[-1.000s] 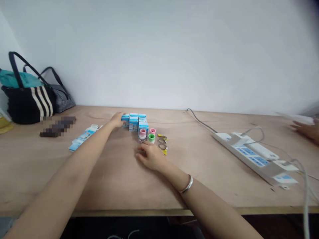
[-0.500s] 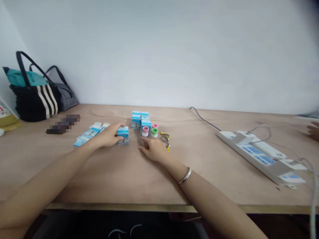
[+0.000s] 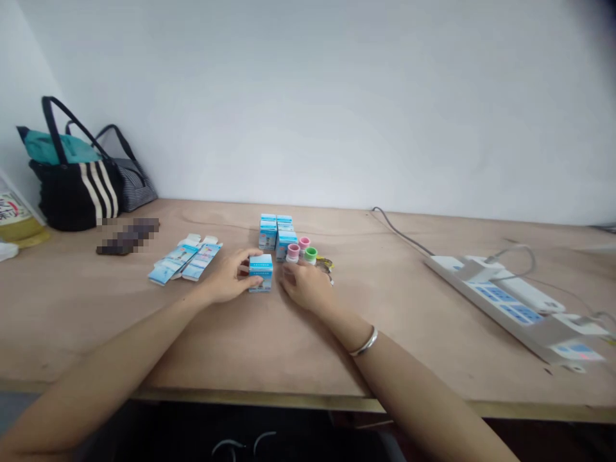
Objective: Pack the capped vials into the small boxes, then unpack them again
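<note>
On the table, my left hand (image 3: 231, 279) is closed on a small blue-and-white carton (image 3: 260, 274) standing upright, thumb on its near face and fingers at its far side. My right hand (image 3: 308, 285) rests just right of the carton, thumb and forefinger a little apart, the other fingers partly hidden. Its fingertips are next to a small white container with a pink ring-shaped top (image 3: 293, 250); whether they touch it I cannot tell. Close by are a second pink top (image 3: 304, 242) and a green one (image 3: 310, 253). Several similar upright cartons (image 3: 268, 236) stand behind.
Flattened cartons (image 3: 176, 262) lie to the left of my left hand. Small yellow-and-dark items (image 3: 326, 262) sit behind my right hand. A power strip (image 3: 500, 305) with cables is on the right; bags (image 3: 72, 192) and a blurred dark object (image 3: 128, 237) are on the left.
My left hand has brought the carton right and nearer to me, closer to my right hand. My right hand has come nearer the pink-topped container. The view has shifted slightly.
</note>
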A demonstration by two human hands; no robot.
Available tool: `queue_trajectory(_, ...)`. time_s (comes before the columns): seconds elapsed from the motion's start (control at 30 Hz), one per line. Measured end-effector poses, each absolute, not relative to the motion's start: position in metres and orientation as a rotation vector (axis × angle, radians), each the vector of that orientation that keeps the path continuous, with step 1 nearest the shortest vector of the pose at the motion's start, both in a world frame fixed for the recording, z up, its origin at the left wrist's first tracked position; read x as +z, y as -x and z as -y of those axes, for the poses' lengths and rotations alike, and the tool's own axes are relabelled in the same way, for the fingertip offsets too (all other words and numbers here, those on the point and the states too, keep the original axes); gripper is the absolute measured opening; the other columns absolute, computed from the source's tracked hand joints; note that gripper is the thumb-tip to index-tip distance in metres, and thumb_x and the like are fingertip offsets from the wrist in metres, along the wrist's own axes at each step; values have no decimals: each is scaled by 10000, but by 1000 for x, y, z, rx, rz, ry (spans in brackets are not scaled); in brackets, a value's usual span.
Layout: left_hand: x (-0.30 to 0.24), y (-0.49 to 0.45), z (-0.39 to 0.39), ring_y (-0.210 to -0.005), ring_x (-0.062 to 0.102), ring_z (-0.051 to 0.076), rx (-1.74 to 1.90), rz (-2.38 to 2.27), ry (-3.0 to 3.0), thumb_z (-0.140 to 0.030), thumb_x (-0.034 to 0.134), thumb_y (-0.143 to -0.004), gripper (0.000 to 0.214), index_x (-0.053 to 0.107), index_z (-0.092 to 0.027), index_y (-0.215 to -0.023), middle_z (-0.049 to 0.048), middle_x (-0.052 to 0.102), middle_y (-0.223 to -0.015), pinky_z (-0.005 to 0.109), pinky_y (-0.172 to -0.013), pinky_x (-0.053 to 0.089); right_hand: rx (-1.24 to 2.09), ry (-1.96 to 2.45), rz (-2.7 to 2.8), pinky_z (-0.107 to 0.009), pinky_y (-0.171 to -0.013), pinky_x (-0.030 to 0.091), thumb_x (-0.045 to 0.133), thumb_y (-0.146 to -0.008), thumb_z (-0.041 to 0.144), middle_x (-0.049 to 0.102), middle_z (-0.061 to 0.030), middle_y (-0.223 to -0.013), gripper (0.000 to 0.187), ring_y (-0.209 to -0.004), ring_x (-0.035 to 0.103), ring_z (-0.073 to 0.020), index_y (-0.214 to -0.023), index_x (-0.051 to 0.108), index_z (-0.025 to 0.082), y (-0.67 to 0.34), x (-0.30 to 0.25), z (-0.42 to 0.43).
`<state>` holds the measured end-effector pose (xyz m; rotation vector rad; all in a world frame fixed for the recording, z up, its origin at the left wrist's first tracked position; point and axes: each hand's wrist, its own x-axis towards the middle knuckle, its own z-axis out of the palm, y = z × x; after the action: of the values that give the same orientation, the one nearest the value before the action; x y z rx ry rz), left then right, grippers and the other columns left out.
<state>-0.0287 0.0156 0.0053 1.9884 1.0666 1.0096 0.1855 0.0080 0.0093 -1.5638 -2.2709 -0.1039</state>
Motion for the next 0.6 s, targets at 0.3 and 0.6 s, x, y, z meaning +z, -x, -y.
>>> queue_trajectory(0.3,0,23,-12,-1002,609,211,1125,-986,-1831,-281,727,-660,489,455,-209,-1059,63,605,-1080,397,-882,505,198,798,2250,-346,-892,418,506,-868,400,574,-116,-1074,392,-1022,521,-204,-1168,554,153,-181,29,-13)
queue_trajectory(0.6,8,19,-7,-1038,581,223,1154,-1171,-2065,-356,713,-664,454,530,-226,-1059,38,620,-1091,401,-925,472,111,763,2479,-316,-795,419,632,-769,433,642,-109,-924,378,-878,571,-207,-1006,666,140,-181,48,-36)
